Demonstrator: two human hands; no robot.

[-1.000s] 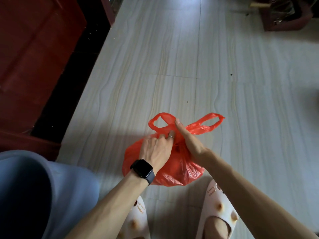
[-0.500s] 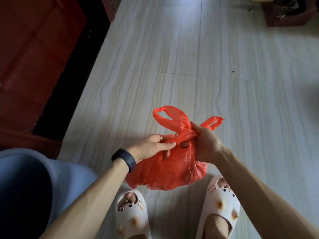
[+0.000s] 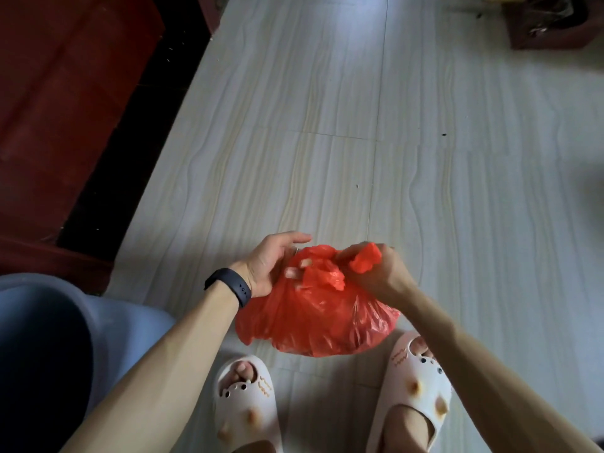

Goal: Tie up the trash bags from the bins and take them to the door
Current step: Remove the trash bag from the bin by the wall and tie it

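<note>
Head: one bag [image 3: 313, 318]; left hand [image 3: 264, 266], right hand [image 3: 382, 276] gripping

pale tiled floor [image 3: 327, 109], white slippers [image 3: 243, 407], black wristband [image 3: 233, 286]

I can read no text from here. The white slippers [image 3: 421, 384] carry small orange marks across their toe straps (possibly lettering, but too small and blurred for me to make out). The black wristband [image 3: 233, 287] shows only tiny dots, no digits. The red bag [image 3: 313, 322] bears no legible print.
</note>
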